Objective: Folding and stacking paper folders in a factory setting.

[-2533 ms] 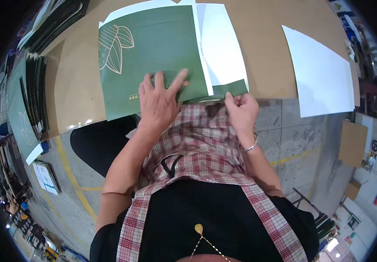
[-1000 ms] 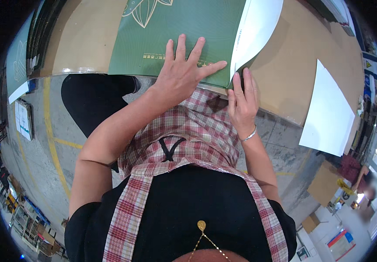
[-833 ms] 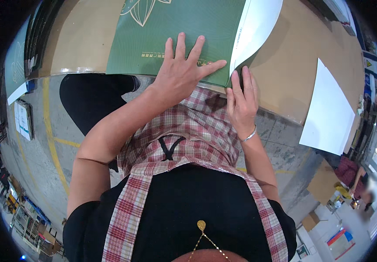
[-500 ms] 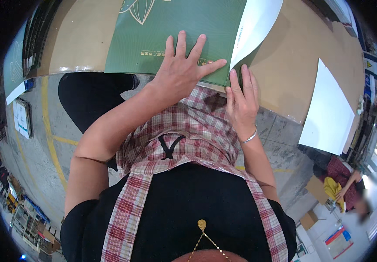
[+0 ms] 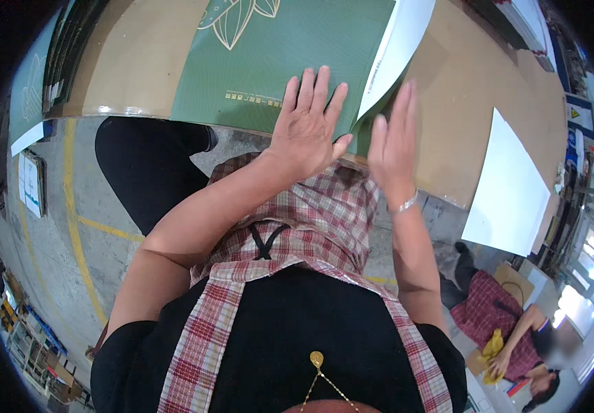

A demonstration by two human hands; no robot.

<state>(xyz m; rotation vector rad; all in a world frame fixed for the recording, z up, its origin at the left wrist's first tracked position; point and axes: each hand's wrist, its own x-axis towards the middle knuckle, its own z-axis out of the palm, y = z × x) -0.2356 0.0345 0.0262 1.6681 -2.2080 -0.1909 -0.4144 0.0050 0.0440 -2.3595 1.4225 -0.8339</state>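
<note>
A green printed cover (image 5: 231, 79) with gold line drawings lies on the brown tabletop at the near edge. My left hand (image 5: 307, 127) is flat on its lower right part, fingers stretched and slightly apart. Along the cover's right side, a white sheet (image 5: 396, 58) or flap stands curled up, with small print near its edge. Just right of that curl is my right hand (image 5: 394, 141), held edge-on with straight fingers and slightly blurred. It grips nothing visible; whether it touches the cover's edge I cannot tell.
A loose white sheet (image 5: 506, 189) overhangs the brown table (image 5: 458, 117) at the right. Stacked dark-edged covers (image 5: 70, 58) stand at the far left, and a white stack (image 5: 527, 27) at the far right. At lower right, another person (image 5: 486, 310) handles yellow cloth (image 5: 495, 354).
My left hand has slid right and toward me on the cover. My right hand has turned edge-on and shifted right, away from the fold. The other person shows more fully.
</note>
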